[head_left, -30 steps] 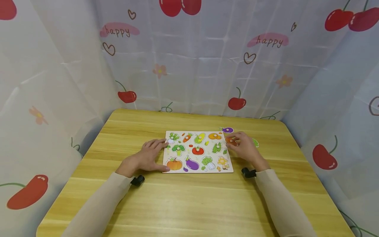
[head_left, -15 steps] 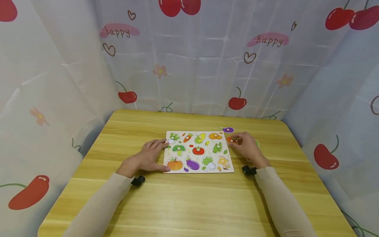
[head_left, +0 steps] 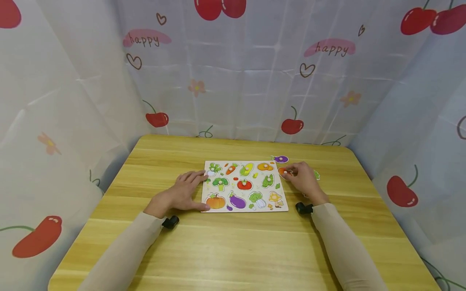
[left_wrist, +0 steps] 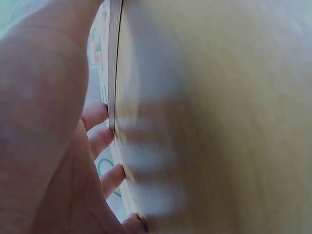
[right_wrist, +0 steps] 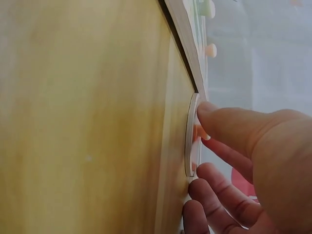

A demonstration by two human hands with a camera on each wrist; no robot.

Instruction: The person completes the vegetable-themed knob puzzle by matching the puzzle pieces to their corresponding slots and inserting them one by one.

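Note:
A pegged vegetable puzzle board (head_left: 223, 194) lies on the table. My left hand (head_left: 182, 193) rests at its left side with fingers spread, the thumb on the near left corner; the left wrist view shows its fingertips (left_wrist: 115, 178) along the board's edge. Beyond the right edge, my right hand (head_left: 303, 180) holds an orange-red puzzle piece (head_left: 282, 171) with thumb and fingers around it. In the right wrist view this piece (right_wrist: 189, 139) lies close to the tabletop beside the board, its small peg between thumb and index finger.
An eggplant piece (head_left: 281, 159) lies by the board's far right corner. A green piece (head_left: 316, 175) shows partly behind my right hand. The wooden table (head_left: 233, 250) ends at a cherry-print curtain (head_left: 233, 105) on the far side.
My right thumb and fingers have shifted slightly over the orange-red piece, onto its peg. The piece stays beside the board. My left hand has not moved.

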